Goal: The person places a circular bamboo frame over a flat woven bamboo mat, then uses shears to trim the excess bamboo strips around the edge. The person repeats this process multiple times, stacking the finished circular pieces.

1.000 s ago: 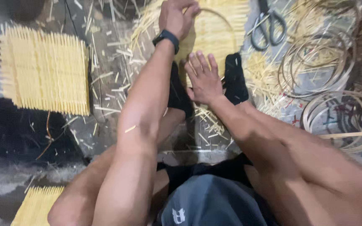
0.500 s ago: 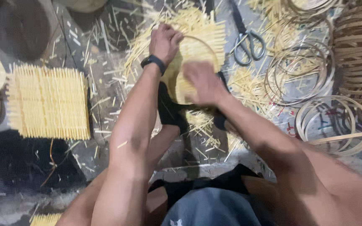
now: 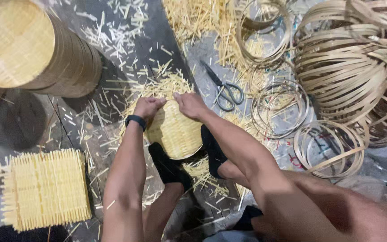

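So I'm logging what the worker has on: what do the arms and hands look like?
Both arms are bare, with no sleeves and no gloves. The left hand has a black band around its wrist; the right hand and wrist wear nothing.

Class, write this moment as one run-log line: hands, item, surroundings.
left hand: grips far rim of round woven mat | right hand: grips same rim | feet: pin mat's near edge | scissors: on floor, right

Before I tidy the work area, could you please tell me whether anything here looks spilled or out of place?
Short bamboo offcuts lie scattered across the dark floor, thickest around the round woven mat that the left hand and right hand grip. The scissors lie open among the litter. Nothing looks damaged.
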